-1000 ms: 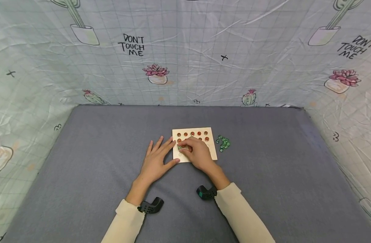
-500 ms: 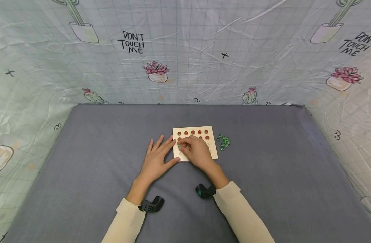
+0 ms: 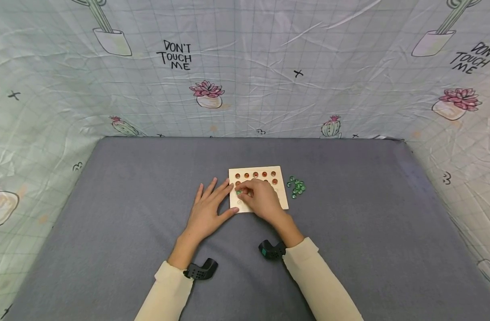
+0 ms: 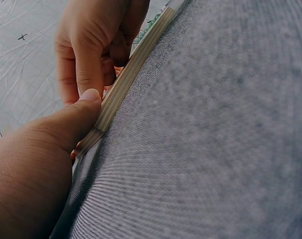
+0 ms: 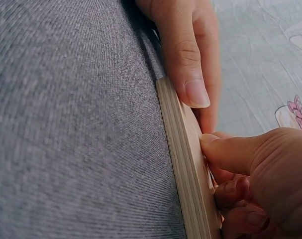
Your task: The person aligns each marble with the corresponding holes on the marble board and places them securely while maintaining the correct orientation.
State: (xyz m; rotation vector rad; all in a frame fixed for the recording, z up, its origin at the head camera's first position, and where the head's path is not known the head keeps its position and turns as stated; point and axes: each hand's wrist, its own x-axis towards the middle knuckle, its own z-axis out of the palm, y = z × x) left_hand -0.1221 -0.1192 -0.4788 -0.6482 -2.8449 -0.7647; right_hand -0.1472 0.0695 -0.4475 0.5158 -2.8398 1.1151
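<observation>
A broad tabletop spread with dark grey woven cloth, bearing a small wooden board and loose green pieces.
The cloth shows a fine ribbed weave up close and ripples softly in front of the board; its far edge runs nearly straight, and its sides spread wider toward the viewer. A pale, nearly square wooden board with a striped, layered edge lies flat near the middle. Just beside it on the right, apart from its edge, a loose cluster of small, rounded, shiny translucent green pieces sits on the cloth, most bunched closely, a few straying around them.
</observation>
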